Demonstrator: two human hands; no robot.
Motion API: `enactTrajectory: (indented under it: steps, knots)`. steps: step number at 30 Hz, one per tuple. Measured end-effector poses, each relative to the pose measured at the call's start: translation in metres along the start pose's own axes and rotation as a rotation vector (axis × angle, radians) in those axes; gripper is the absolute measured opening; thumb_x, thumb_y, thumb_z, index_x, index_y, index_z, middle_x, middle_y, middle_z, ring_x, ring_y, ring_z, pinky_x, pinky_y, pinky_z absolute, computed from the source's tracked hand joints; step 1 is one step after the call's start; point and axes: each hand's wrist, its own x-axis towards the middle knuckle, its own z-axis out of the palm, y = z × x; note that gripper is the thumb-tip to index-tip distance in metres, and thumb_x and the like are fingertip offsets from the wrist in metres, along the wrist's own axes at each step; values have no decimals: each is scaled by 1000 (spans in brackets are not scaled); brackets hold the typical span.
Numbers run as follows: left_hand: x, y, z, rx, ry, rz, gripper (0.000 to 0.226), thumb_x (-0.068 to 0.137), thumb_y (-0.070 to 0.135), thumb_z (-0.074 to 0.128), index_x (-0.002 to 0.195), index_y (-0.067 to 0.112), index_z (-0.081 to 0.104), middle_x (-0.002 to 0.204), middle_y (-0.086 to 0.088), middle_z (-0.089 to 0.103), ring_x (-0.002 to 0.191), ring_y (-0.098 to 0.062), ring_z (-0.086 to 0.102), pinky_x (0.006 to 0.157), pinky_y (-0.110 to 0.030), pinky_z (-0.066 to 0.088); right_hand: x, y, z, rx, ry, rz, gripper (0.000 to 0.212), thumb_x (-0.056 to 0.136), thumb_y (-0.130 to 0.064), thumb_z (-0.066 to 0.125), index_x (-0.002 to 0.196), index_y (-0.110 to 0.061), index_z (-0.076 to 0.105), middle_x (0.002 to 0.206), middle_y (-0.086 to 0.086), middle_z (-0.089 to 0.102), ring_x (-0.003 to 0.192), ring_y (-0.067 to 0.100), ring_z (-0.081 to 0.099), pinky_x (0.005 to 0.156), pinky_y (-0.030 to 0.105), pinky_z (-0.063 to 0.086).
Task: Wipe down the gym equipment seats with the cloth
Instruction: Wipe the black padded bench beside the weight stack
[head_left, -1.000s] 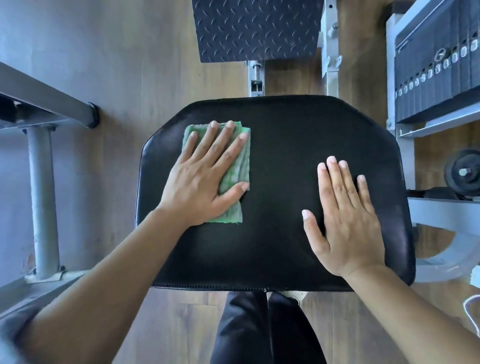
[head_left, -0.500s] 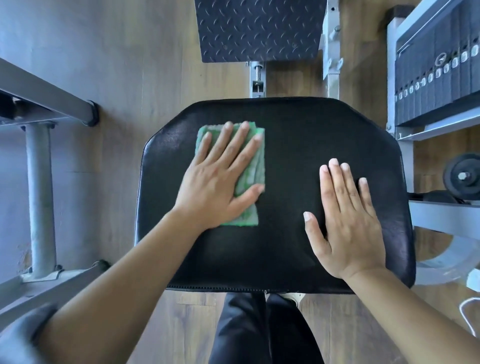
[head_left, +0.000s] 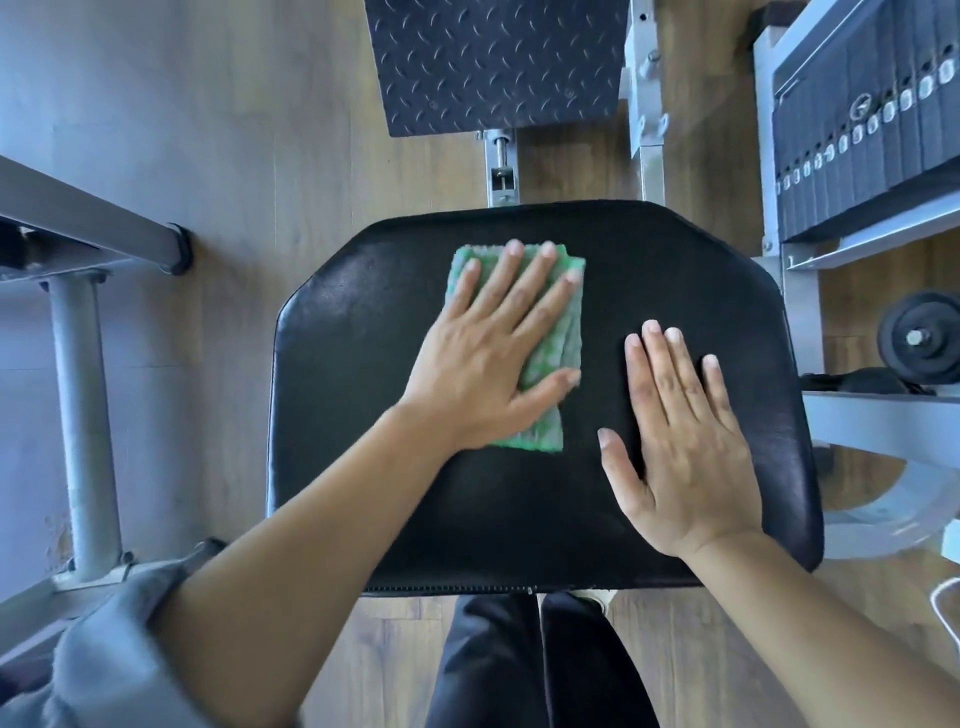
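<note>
Left grip, fingers flat, presses the cloth on the seat, far of centre. Right grip lies flat and empty on the right half. Apply even palm pressure, overlap strokes, and lift the right grip to wipe beneath.

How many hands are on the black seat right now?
2. The left hand presses the green cloth flat on the seat's far middle; the right hand lies flat on bare padding to its right. No other hand seems hidden.
</note>
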Motion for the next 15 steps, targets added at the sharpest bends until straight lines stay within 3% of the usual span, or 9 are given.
enactTrajectory:
  steps: [2,4,6,9,15]
  knots:
    - [-22,-2,-5,-146,15,57,68,94,53,32,152,20,20,160,-2,10,148,-22,0,120,-45,3,0,0,0,5,3,1,69,96,-45,20,152,-4,15,161,11,8,149,23,4,119,48,11]
    - [-38,-12,-9,-223,92,-13,61,97,45,33,151,17,26,160,-3,13,148,-21,3,120,-42,3,1,0,0,-6,-2,2,69,97,-45,19,152,-4,15,161,11,8,149,23,4,119,48,12]
    - [-46,-30,-11,-161,158,-197,57,99,40,29,150,16,26,159,-3,12,148,-21,2,120,-39,1,0,-1,-1,-17,-14,4,69,96,-45,18,152,-4,13,161,11,7,149,23,3,119,48,12]
    - [-48,-57,-9,-69,80,-408,60,98,47,18,153,21,17,160,1,2,147,-19,-6,118,-34,-6,-1,-1,-3,-22,-25,1,69,97,-45,17,153,-5,10,161,10,5,149,22,1,119,47,11]
    - [-47,-65,2,14,39,-445,61,97,50,14,153,26,9,160,2,-1,147,-18,-7,118,-36,-6,-2,1,-5,10,-33,-22,68,98,-44,19,153,-6,9,161,9,4,149,21,2,119,46,10]
